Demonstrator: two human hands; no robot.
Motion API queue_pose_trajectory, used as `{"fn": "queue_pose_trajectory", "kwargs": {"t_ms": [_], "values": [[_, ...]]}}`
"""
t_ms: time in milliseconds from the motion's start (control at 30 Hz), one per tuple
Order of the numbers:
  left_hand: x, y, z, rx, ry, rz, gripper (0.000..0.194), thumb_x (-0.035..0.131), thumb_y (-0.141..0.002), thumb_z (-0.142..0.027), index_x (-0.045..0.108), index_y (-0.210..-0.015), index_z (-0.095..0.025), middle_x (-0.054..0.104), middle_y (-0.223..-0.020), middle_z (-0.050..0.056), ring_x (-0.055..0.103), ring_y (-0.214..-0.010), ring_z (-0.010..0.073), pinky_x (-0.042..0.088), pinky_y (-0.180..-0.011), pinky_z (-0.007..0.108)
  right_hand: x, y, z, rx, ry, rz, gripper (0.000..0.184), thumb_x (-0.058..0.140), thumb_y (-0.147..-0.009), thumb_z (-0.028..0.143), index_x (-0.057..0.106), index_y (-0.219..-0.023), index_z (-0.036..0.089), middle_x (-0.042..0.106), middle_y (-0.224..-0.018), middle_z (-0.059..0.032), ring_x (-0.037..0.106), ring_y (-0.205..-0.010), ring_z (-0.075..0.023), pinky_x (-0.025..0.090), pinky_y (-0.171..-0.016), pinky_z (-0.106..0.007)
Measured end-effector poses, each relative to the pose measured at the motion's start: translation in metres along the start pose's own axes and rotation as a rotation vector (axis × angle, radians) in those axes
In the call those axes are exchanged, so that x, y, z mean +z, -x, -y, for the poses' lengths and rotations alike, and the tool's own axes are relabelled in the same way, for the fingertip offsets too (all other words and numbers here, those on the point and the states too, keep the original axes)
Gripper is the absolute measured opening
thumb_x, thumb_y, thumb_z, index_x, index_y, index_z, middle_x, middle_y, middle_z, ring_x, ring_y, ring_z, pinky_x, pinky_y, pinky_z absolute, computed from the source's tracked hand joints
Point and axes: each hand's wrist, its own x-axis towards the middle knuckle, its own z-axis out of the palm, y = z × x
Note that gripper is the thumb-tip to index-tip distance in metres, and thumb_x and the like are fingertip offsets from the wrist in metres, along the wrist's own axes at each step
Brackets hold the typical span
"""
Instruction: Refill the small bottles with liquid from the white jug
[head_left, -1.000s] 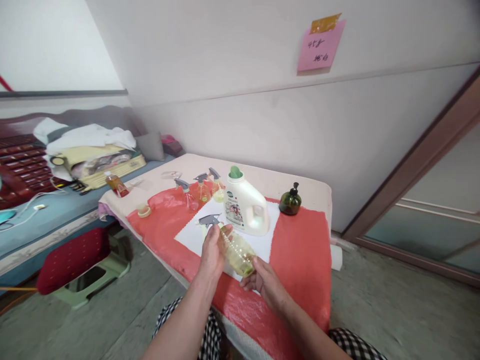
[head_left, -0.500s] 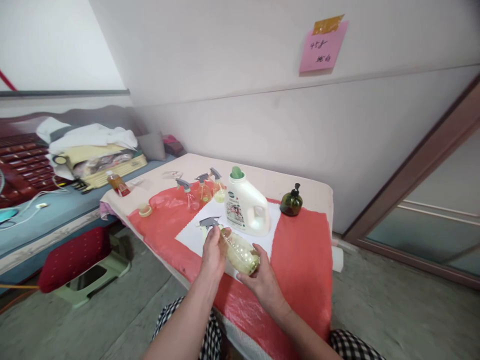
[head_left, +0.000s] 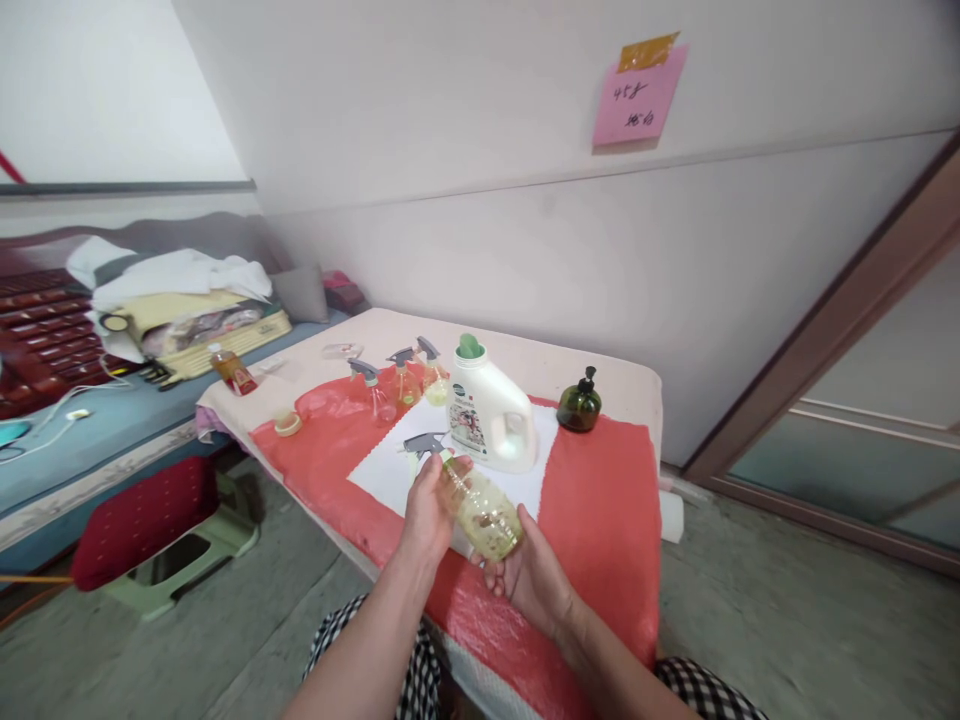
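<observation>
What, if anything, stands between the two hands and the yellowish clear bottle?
Nothing visible does: the left hand grips the yellowish clear bottle near its neck, and the right hand supports its base. The white jug stands beyond them, not in between.

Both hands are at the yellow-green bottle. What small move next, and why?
I'd probably ease the yellow-green bottle upright: it is tilted, the left hand holds its neck end and the right hand is at its base, so both ends look supported.
</observation>
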Motion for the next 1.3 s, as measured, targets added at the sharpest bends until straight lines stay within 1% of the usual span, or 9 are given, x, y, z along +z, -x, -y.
{"fn": "queue_pose_trajectory", "kwargs": {"t_ms": [200,300,400,533,667,767,867,1133,1300], "values": [[-0.003,-0.003,0.003,0.051,-0.009,-0.018,0.032,0.076,-0.076,-0.041,0.062,-0.091,-0.017,0.070,-0.087,0.007,0.067,-0.080,0.0193,0.050,-0.071,0.028,-0.002,-0.006,-0.004,-0.019,0.040,-0.084,0.065,0.039,-0.085,0.074,0.062,-0.105,0.016,0.069,-0.078,-0.0087,0.059,-0.052,-0.0127,0.041,-0.048,-0.022],[-0.004,-0.004,0.002,0.095,-0.050,-0.048,0.033,0.076,-0.075,-0.044,0.060,-0.087,-0.017,0.070,-0.084,0.006,0.066,-0.077,0.0182,0.049,-0.070,0.028,-0.004,-0.008,-0.005,-0.185,0.243,-0.188,0.062,0.043,-0.085,0.072,0.060,-0.109,0.018,0.068,-0.084,-0.0070,0.060,-0.059,-0.0146,0.046,-0.052,-0.025],[-0.003,-0.004,0.001,0.147,-0.103,-0.101,0.038,0.077,-0.072,-0.048,0.058,-0.086,-0.018,0.069,-0.084,0.005,0.066,-0.076,0.0179,0.048,-0.069,0.028,-0.005,-0.005,-0.003,-0.409,0.566,-0.296,0.058,0.049,-0.086,0.066,0.054,-0.124,0.023,0.064,-0.108,-0.0085,0.063,-0.085,-0.0211,0.052,-0.069,-0.033],[-0.001,-0.002,0.003,0.177,-0.145,-0.128,0.045,0.078,-0.067,-0.053,0.056,-0.088,-0.020,0.069,-0.084,0.003,0.064,-0.074,0.0166,0.047,-0.071,0.028,-0.003,0.001,-0.002,-0.643,0.953,-0.396,0.074,0.079,-0.068,0.045,0.047,-0.133,0.028,0.051,-0.132,-0.0093,0.048,-0.121,-0.0321,0.042,-0.099,-0.046],[0.002,0.000,0.005,0.149,-0.149,-0.087,0.044,0.078,-0.068,-0.052,0.056,-0.091,-0.021,0.069,-0.085,0.003,0.064,-0.076,0.0164,0.046,-0.071,0.027,-0.002,0.002,-0.005,-0.687,1.114,-0.442,0.075,0.080,-0.066,0.035,0.048,-0.132,0.028,0.051,-0.130,-0.0104,0.045,-0.123,-0.0350,0.036,-0.104,-0.050],[0.004,0.002,0.004,0.143,-0.138,-0.077,0.043,0.079,-0.069,-0.049,0.057,-0.092,-0.021,0.069,-0.086,0.003,0.064,-0.080,0.0171,0.046,-0.071,0.027,-0.005,-0.002,-0.007,-0.629,0.997,-0.422,0.080,0.082,-0.064,0.036,0.044,-0.133,0.026,0.053,-0.127,-0.0096,0.050,-0.117,-0.0321,0.039,-0.100,-0.046],[0.004,0.002,0.002,0.143,-0.121,-0.069,0.041,0.080,-0.069,-0.046,0.058,-0.092,-0.020,0.069,-0.087,0.004,0.065,-0.084,0.0173,0.046,-0.075,0.027,-0.006,-0.005,-0.006,-0.544,0.695,-0.296,0.079,0.083,-0.061,0.034,0.042,-0.128,0.026,0.057,-0.120,-0.0061,0.056,-0.109,-0.0263,0.044,-0.094,-0.038],[0.002,-0.002,-0.001,0.093,-0.053,-0.017,0.033,0.080,-0.070,-0.039,0.060,-0.087,-0.018,0.070,-0.086,0.004,0.067,-0.085,0.0186,0.047,-0.077,0.027,0.000,0.003,0.001,-0.265,0.217,-0.057,0.038,0.066,-0.077,0.029,0.057,-0.113,0.021,0.066,-0.108,-0.0056,0.061,-0.091,-0.0181,0.047,-0.071,-0.027],[0.000,-0.002,-0.002,0.084,-0.044,-0.002,0.028,0.077,-0.074,-0.036,0.061,-0.087,-0.017,0.070,-0.087,0.006,0.066,-0.083,0.0178,0.048,-0.074,0.027,-0.004,-0.002,-0.002,-0.164,-0.006,-0.029,0.032,0.059,-0.086,0.040,0.060,-0.112,0.021,0.070,-0.101,-0.0053,0.063,-0.074,-0.0139,0.045,-0.059,-0.022]]}}
